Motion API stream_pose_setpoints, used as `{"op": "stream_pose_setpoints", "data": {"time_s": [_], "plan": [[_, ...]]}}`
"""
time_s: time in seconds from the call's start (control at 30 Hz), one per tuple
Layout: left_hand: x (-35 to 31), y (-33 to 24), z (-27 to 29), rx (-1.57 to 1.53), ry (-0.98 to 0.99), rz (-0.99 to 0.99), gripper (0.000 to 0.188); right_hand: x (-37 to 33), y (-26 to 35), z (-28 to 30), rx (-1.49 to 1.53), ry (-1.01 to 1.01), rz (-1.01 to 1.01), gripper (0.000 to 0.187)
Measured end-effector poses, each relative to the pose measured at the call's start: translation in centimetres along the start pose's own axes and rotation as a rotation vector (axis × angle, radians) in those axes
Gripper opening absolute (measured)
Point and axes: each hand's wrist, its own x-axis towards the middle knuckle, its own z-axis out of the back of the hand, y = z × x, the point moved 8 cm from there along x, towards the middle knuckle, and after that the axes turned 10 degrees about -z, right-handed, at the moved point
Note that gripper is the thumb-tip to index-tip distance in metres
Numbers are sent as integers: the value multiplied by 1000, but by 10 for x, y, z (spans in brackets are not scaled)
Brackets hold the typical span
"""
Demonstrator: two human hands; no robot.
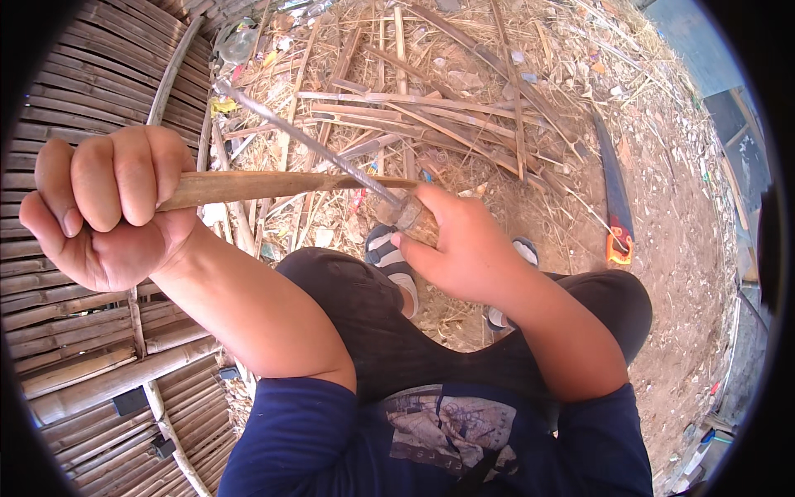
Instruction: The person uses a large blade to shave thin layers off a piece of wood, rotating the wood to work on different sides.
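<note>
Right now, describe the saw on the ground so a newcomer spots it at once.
Start at the bare dirt on the person's right, past the bamboo scrap pile. The hand saw lies there alone, blade pointing away. Unlike the pale strips nearby, it has a dark blade and an orange handle.

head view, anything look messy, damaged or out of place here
The ground ahead is littered with split bamboo strips and shavings lying at all angles. A hand saw with an orange handle lies loose in the dirt to the right. The left hand grips a bamboo stick; the right hand holds a long blade.
</note>
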Motion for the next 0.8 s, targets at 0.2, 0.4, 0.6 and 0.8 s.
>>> {"op": "stream_pose_setpoints", "data": {"time_s": [0.2,0.4,0.6,0.8], "plan": [[-1,3,6,-1,-23,-10,29,13,-53,-41,-169,-89,-80,40],[6,6,0,-6,-20,-12,30,43,-115,-26,-148,-23,-218,43],[0,1,6,-4,-6,-18,29,13,-20,4,173,-156,110,45],[3,4,8,121,-108,-49,30,25,-85,-63,-9,-20,-159,52]]}}
